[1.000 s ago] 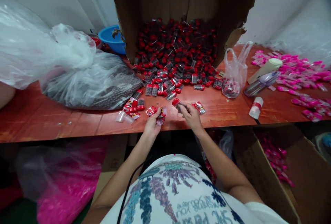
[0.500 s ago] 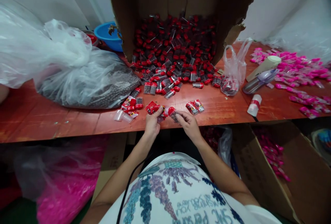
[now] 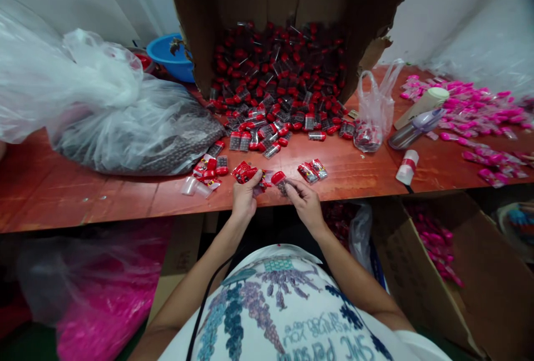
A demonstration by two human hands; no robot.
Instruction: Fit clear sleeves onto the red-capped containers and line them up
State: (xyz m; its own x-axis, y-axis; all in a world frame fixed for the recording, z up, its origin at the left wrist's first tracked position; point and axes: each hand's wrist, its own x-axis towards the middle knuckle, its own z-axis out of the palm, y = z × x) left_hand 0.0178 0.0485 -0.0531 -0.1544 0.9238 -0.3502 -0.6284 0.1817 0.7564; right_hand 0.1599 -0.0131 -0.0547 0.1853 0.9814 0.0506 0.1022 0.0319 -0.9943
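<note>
My left hand [image 3: 244, 198] pinches a few red printed wrappers [image 3: 241, 171] at the table's front edge, thumb on top. In my right hand [image 3: 307, 203] is a small clear container with a red cap [image 3: 278, 178] and dark beads inside, held between thumb and fingers. Its capped end points at the wrappers, and I cannot tell whether it touches them. To the right of it lie two flat red printed packets [image 3: 312, 171]. On the left are more red packets and bead containers [image 3: 221, 165], beside clear empty cups [image 3: 196, 187].
A torn cardboard box [image 3: 377, 49] on its side spills red-capped containers [image 3: 283, 94] onto the red table [image 3: 146, 199]. At left sits a plastic bag of dark beads [image 3: 142, 133]. A tied bag [image 3: 369, 127], bottles [image 3: 417, 127] and pink items [image 3: 479, 110] stand right.
The camera view has shifted slightly. Both hands keep their holds, and the red-capped container has moved a little to the right relative to the wrappers.
</note>
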